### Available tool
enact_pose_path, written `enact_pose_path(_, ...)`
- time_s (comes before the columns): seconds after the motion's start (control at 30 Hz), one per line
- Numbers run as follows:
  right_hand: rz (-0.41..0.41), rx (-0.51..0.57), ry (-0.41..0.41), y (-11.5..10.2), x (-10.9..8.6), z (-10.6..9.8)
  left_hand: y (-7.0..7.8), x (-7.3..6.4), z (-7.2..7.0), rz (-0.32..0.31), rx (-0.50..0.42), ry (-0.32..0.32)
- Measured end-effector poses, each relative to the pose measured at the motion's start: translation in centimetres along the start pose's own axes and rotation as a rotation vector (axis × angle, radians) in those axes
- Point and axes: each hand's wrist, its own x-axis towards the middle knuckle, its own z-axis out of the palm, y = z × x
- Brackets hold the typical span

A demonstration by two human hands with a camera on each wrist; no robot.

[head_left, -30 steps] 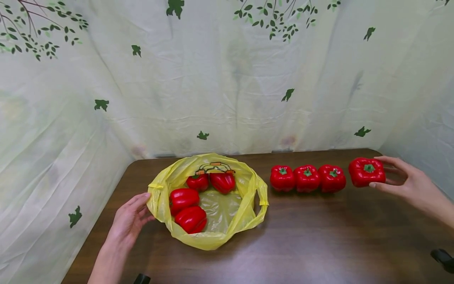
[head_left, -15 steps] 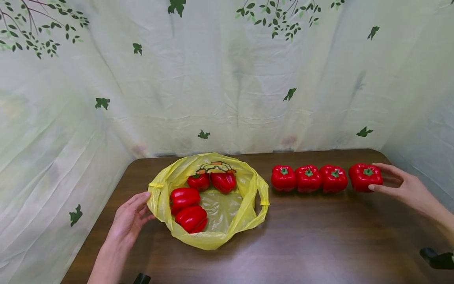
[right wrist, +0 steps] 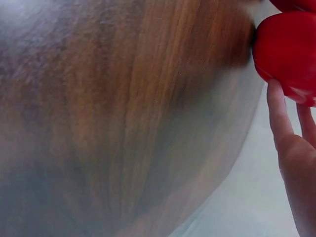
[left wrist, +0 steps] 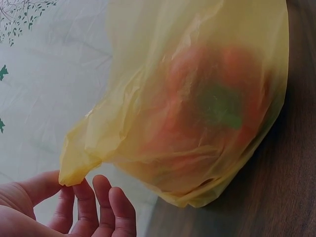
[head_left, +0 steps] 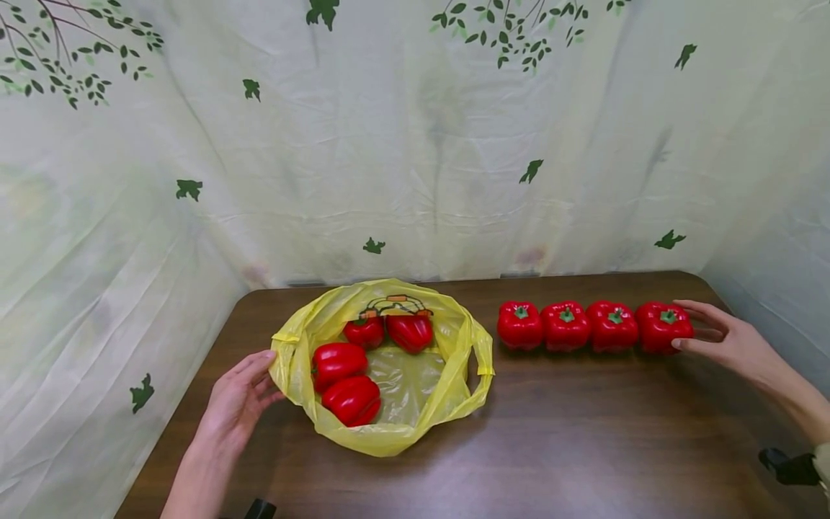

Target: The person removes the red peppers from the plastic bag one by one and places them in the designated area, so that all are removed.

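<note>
In the head view, my left hand [head_left: 236, 404] is at the left side of a yellow plastic bag [head_left: 301, 375]. Thumb and finger pinch a corner of the bag [left wrist: 81, 158] in the left wrist view. Several red bell peppers lie inside the wide-open bag, one of them a pepper [head_left: 352, 401] at the near side. To the right, my right hand [head_left: 733, 342] holds a red bell pepper [head_left: 663, 329] at the right end of a row, thumb in front and fingers behind. That pepper stands stem up, close against its neighbour [head_left: 612, 326]. The right wrist view shows the thumb on the held pepper [right wrist: 289, 54].
Two more red peppers, a middle one [head_left: 565, 326] and the leftmost [head_left: 520, 326], continue the row just right of the bag. Everything stands on a brown wooden table [head_left: 551, 447]. A pale curtain [head_left: 415, 158] with leaf prints hangs behind the table and at its sides.
My right hand has lowered the bell pepper and moved it left, closing the gap to the other peppers in the row. My left hand and the bag have stayed put.
</note>
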Motion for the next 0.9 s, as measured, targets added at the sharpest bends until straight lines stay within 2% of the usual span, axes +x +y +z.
enact_pose_path(0.3, -0.013, 0.012, -0.032, -0.04, 0.25, -0.06, -0.07, 0.02, -0.02, -0.002, -0.006, 0.000)
enact_pose_path(0.73, -0.037, 0.005, -0.027, 0.05, 0.22, -0.06, -0.09, 0.12, 0.10, -0.007, -0.022, -0.003)
enact_pose_path(0.9, -0.022, -0.018, 0.003, -0.25, 0.31, 0.11, -0.10, 0.12, 0.07, -0.007, -0.025, -0.010)
